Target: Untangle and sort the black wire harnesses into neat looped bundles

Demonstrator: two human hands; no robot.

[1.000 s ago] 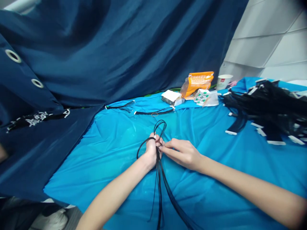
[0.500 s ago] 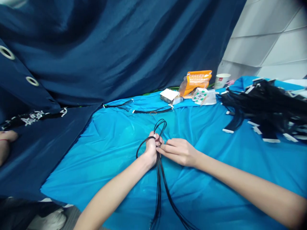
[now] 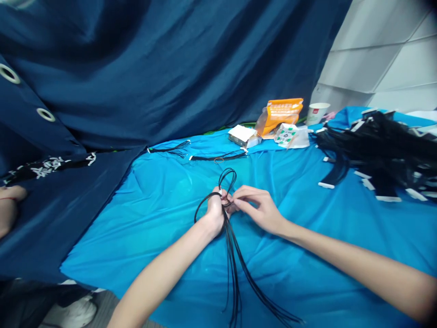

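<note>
My left grip (image 3: pixel 216 208) is closed round a bundle of black wires (image 3: pixel 228 223), which sits left of the orange pouch (image 3: pixel 284 114) and nearer to me. My right grip (image 3: pixel 262 207) meets it, thumb and fingertips close together against my left fingers; I cannot tell whether they pinch anything. The wires are thin and glossy, doubled into loops: a narrow one rises toward the pouch's side of the desk (image 3: pixel 164 218), a wider one bows out away from the pouch. Their loose tails run toward me, parted into two strands that fray at the ends. A small white piece (image 3: pixel 220 193) shows at my left thumb.

A creased bright-blue cloth (image 3: pixel 341 216) covers the desk. Left of the pouch lie a small box (image 3: pixel 244 135) with a white top, then two tied-looking wire lengths (image 3: pixel 218 158) with an orange ring (image 3: pixel 218 160) by the nearer one. Just in front of the pouch is a white packet (image 3: pixel 290 136) with green marks; to its right stand a paper cup (image 3: pixel 317 115) and, farther right, a heap of black cables (image 3: pixel 382 155) with white ends. Behind the pouch hangs a dark-blue curtain (image 3: pixel 177 68); right of that, a pale panelled wall (image 3: pixel 382 59). Far left of the pouch, another person's hand (image 3: pixel 15 193) rests on navy cloth (image 3: pixel 68 214)
</note>
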